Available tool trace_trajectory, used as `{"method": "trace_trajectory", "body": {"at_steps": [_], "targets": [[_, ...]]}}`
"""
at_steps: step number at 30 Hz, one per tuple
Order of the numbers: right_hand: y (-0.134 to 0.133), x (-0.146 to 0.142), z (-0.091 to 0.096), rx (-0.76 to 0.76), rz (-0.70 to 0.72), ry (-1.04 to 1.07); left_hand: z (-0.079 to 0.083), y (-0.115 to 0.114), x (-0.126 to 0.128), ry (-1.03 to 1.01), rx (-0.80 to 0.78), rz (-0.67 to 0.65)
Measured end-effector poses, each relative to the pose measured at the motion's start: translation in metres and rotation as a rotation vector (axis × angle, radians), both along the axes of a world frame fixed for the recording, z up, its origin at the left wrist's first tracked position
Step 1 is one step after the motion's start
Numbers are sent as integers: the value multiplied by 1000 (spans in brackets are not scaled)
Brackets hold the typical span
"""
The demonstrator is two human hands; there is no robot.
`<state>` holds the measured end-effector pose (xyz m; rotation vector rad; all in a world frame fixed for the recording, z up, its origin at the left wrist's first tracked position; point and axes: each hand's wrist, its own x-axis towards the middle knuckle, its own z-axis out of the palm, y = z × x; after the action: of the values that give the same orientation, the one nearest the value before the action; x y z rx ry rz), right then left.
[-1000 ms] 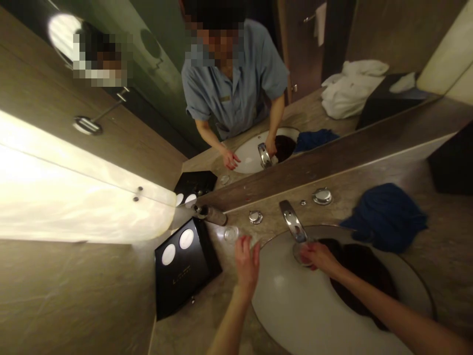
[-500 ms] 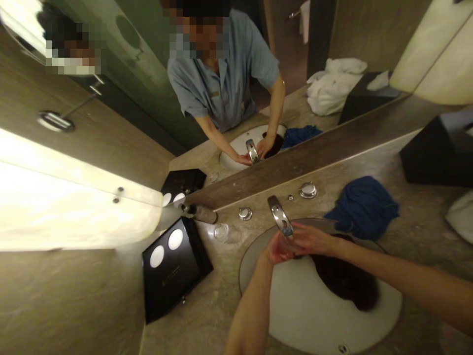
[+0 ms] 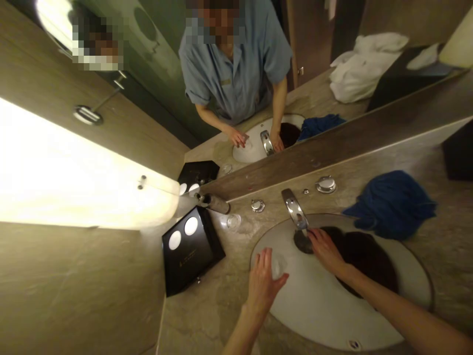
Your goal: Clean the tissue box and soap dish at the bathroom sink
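Left hand (image 3: 263,283) holds a clear drinking glass (image 3: 278,265) at the near-left rim of the sink (image 3: 314,305), fingers curled round its side. Right hand (image 3: 325,249) rests under the faucet (image 3: 294,209), fingers loosely spread, holding nothing that can be made out. The glass is probably light, rigid, breakable and slick when wet; a grip round the wall suits it. A dark cloth (image 3: 364,256) fills the basin's right half. A second glass (image 3: 233,221) and a black tray (image 3: 192,249) crowd the left counter; a blue cloth (image 3: 391,202) lies to the right.
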<state>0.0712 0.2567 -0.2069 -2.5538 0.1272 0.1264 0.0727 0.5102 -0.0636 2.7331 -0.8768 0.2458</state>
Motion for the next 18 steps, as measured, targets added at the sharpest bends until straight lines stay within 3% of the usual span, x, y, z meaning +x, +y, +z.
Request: {"method": "trace_trajectory", "body": {"at_steps": [2, 3, 6, 9, 13, 18], "targets": [[-1, 18, -6, -247, 154, 56, 15, 34, -7, -90, 77, 92], [-1, 27, -8, -286, 193, 83, 21, 51, -10, -119, 102, 139], [-1, 44, -16, -280, 200, 149, 28, 101, -15, -162, 134, 285], [-2, 47, -18, -308, 133, 204, 21, 138, -19, -127, 113, 419], [-3, 35, -12, -364, 41, 169, 5, 161, -22, -71, 94, 518], [-4, 23, -4, -418, -22, 44, -6, 164, -28, -19, 89, 559]]}}
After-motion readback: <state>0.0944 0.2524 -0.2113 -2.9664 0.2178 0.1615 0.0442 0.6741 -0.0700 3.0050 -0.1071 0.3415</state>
